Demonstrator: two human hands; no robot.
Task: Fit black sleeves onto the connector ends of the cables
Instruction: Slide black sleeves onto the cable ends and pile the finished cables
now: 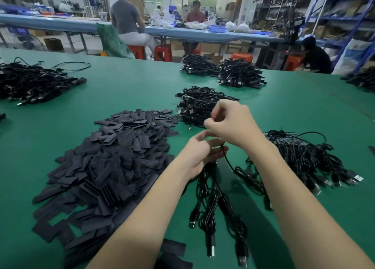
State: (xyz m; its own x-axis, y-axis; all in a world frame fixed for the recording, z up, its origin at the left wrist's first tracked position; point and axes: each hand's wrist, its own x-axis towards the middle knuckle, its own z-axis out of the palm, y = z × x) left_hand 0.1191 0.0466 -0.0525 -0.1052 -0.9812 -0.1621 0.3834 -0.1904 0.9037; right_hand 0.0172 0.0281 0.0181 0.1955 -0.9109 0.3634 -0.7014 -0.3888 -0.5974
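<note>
In the head view, both hands meet above the middle of the green bench (pixel 125 90). The left hand (pixel 199 154) lies palm up, its fingers (pixel 218 153) loosely curled around a bunch of black cables (pixel 211 199) that hangs from it toward the near edge, connector plugs lying on the bench. The right hand (pixel 231 122) is above it, its fingers (pixel 209 124) curled tight and pinching a single cable (pixel 228 161) that runs down and off to the right. Whether a sleeve sits on that cable end cannot be told; the hands cover it. A large heap of flat black sleeves (pixel 113 163) lies just left of the hands. More cable bundles lie around: one behind the hands (pixel 198 104), one to the right (pixel 308 157), two farther back (pixel 221 69), and one at far left (pixel 34 82). People sit at a blue table (pixel 60 23) beyond.
</note>
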